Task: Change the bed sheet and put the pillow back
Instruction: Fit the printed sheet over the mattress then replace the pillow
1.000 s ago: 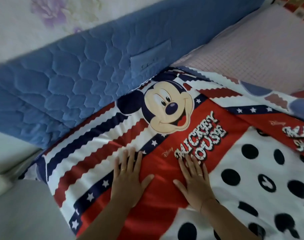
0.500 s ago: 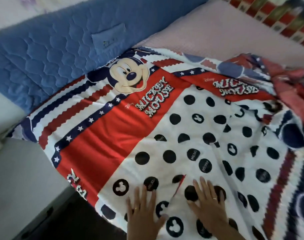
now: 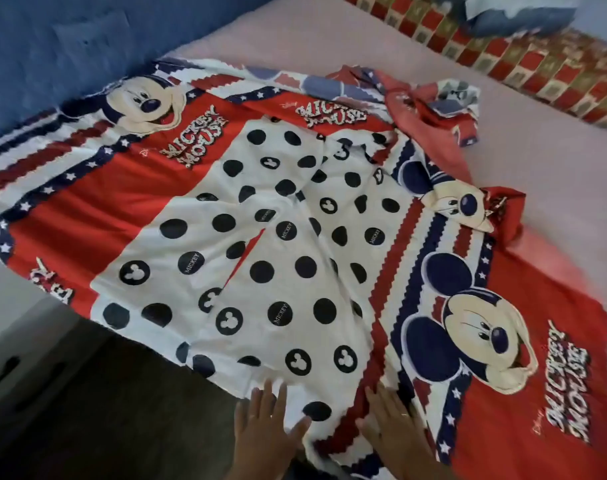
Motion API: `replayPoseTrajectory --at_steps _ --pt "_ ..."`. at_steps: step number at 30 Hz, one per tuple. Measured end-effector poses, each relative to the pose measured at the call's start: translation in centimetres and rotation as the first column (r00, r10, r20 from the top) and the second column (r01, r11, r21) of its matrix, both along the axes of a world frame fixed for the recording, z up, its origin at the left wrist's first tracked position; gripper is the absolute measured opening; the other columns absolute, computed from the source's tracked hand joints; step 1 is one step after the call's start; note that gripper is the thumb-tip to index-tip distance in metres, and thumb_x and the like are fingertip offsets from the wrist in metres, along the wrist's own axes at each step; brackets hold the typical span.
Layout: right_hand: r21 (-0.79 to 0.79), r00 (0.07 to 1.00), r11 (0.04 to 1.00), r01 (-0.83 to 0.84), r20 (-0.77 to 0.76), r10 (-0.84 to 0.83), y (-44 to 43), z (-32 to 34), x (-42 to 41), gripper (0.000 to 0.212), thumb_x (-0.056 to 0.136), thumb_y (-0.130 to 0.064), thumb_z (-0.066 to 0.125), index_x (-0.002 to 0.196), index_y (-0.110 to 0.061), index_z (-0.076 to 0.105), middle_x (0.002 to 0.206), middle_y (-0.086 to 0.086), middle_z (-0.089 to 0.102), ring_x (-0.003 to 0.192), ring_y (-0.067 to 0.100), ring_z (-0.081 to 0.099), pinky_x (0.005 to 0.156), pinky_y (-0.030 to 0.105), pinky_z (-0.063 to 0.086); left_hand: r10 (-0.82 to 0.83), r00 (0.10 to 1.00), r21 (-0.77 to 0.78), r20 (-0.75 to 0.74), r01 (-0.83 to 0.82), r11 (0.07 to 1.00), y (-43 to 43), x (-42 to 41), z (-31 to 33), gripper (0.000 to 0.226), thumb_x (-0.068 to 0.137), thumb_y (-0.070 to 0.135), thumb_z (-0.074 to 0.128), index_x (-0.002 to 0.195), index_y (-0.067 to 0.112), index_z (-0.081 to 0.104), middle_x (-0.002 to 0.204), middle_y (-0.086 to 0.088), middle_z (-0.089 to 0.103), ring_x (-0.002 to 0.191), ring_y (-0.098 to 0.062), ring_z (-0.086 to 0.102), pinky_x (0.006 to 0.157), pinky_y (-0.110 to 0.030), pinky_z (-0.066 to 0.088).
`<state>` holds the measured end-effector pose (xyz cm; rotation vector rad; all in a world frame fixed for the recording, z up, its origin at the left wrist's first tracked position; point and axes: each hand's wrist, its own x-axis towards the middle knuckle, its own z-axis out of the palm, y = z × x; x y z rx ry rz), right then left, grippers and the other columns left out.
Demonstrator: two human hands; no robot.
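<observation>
A red, white and navy Mickey Mouse bed sheet (image 3: pixel 260 220) lies spread over the near left part of the pink mattress (image 3: pixel 537 161). Its far right part is still bunched in a crumpled heap (image 3: pixel 430 102). My left hand (image 3: pixel 264 427) lies flat with fingers spread on the sheet's near edge. My right hand (image 3: pixel 395 431) presses flat on the red and white zigzag stripes beside it. No pillow is clearly in view.
A blue quilted headboard (image 3: pixel 53 57) runs along the far left. A red and gold checked blanket (image 3: pixel 503 53) lies along the far edge, with a blue and white cloth (image 3: pixel 516 12) on it. Dark floor (image 3: pixel 104 410) and a pale cabinet (image 3: pixel 8 341) sit near left.
Both hands slid flat over the sheet from the headboard corner toward the near edge. The view swung right, so more of the spread and bunched sheet shows.
</observation>
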<state>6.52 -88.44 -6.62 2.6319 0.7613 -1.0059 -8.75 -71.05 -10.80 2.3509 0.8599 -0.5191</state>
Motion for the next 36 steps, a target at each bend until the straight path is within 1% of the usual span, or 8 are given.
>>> replayPoseTrajectory --at_steps 4,7,11,17,20,24,29,36 --pt "0.050 1.000 0.999 -0.005 0.025 0.004 -4.4 1.9 1.5 0.102 0.064 -0.082 -0.024 0.150 -0.028 -0.015 0.158 -0.005 0.021 0.142 0.013 0.031 0.113 0.024 0.003 -0.015 0.970 -0.008 0.242 0.018 1.000 -6.8 1.5 -1.1 0.072 0.088 0.076 0.011 0.152 0.041 0.012 0.162 0.014 -0.009 0.149 -0.008 -0.005 0.117 -0.034 -0.010" --pt "0.143 0.999 0.989 -0.029 0.020 0.027 -7.3 3.6 3.5 0.107 0.061 -0.085 -0.016 0.153 -0.032 -0.005 0.155 -0.017 0.000 0.148 0.011 0.008 0.118 0.030 0.008 -0.044 0.977 -0.058 0.206 0.057 0.997 -10.5 3.9 1.3 0.071 0.089 0.075 0.009 0.135 0.032 0.041 0.156 0.008 0.009 0.143 -0.018 0.032 0.118 -0.034 -0.008" --pt "0.154 0.999 0.988 -0.025 0.042 0.019 -13.7 4.6 6.5 0.066 0.091 -0.063 0.022 0.148 -0.031 0.012 0.141 -0.005 0.052 0.122 0.013 0.057 0.099 0.032 0.042 -0.069 0.972 0.005 0.225 0.070 0.998 -17.0 6.6 1.8 0.068 0.090 0.071 0.018 0.128 0.024 0.048 0.151 0.002 0.025 0.138 -0.021 0.033 0.116 -0.040 0.015" --pt "0.075 0.993 0.992 -0.103 0.063 0.099 -25.7 2.2 13.3 0.072 0.092 -0.069 0.013 0.153 -0.032 0.006 0.133 -0.007 0.059 0.118 0.012 0.060 0.110 0.032 0.009 -0.012 0.988 0.047 0.152 0.005 0.999 -27.8 13.3 2.2 0.077 0.090 0.076 0.017 0.135 0.021 0.046 0.137 -0.009 0.056 0.133 -0.030 0.047 0.115 -0.039 0.001" --pt "0.061 0.977 0.976 -0.209 0.047 0.206 -30.4 3.2 15.1 0.077 0.089 -0.074 0.012 0.153 -0.030 0.014 0.145 -0.002 0.048 0.128 0.019 0.052 0.114 0.036 0.021 -0.014 0.993 0.061 0.119 0.007 0.998 -33.8 15.4 2.5 0.075 0.093 0.072 0.018 0.133 0.018 0.050 0.132 -0.011 0.061 0.127 -0.032 0.052 0.114 -0.039 0.000" --pt "0.120 0.926 0.919 -0.375 -0.001 0.378 -35.4 3.8 17.8 0.099 0.066 -0.087 0.001 0.150 -0.036 -0.010 0.161 -0.004 -0.006 0.149 0.019 -0.003 0.113 0.038 -0.009 0.036 0.992 -0.005 0.120 -0.035 0.999 -40.8 15.9 2.7 0.073 0.094 0.070 0.009 0.132 0.020 0.045 0.129 -0.009 0.063 0.126 -0.024 0.038 0.112 -0.038 0.005" --pt "0.031 0.887 0.887 -0.461 -0.017 0.461 -37.9 3.2 18.6 0.107 0.078 -0.073 0.049 0.149 -0.033 -0.020 0.161 -0.002 -0.015 0.148 0.018 -0.011 0.116 0.042 -0.007 0.065 0.997 -0.082 0.040 -0.061 0.995 -45.9 14.3 1.5 0.077 0.079 0.077 0.028 0.129 0.021 0.045 0.125 -0.008 0.066 0.124 -0.024 0.040 0.111 -0.040 0.007" --pt "0.058 0.820 0.819 -0.571 -0.022 0.572 -39.3 1.3 18.2 0.119 0.071 -0.072 0.062 0.149 -0.034 -0.020 0.160 -0.002 -0.021 0.147 0.019 -0.015 0.119 0.044 -0.008 0.041 0.998 0.030 0.043 -0.042 0.999 -49.3 13.0 -0.6 0.092 0.068 0.079 0.033 0.136 0.017 0.043 0.138 -0.013 0.055 0.125 -0.033 0.055 0.112 -0.048 0.008"
